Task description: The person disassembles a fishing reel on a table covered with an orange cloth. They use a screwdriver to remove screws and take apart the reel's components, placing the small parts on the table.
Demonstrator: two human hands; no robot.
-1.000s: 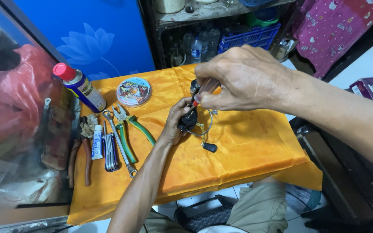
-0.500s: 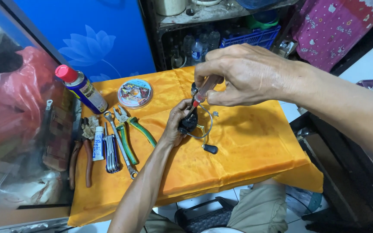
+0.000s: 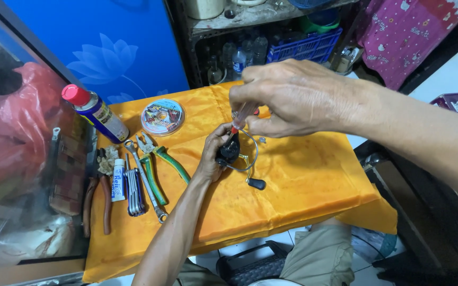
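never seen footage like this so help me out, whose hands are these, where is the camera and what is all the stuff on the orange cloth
There is no machine here: a person wears a camera on the head, so the one view looks down over their own two bare hands. The left hand grips a small black fishing reel with a wire bail and a black handle knob. The right hand pinches a red-handled screwdriver whose tip meets the reel.

They work over an orange cloth covering a small table. On its left side lie a spray can with a red cap, a round spool of fishing line, green-handled pliers, a wrench, a hex key set, a small white tube and brown-handled pliers.
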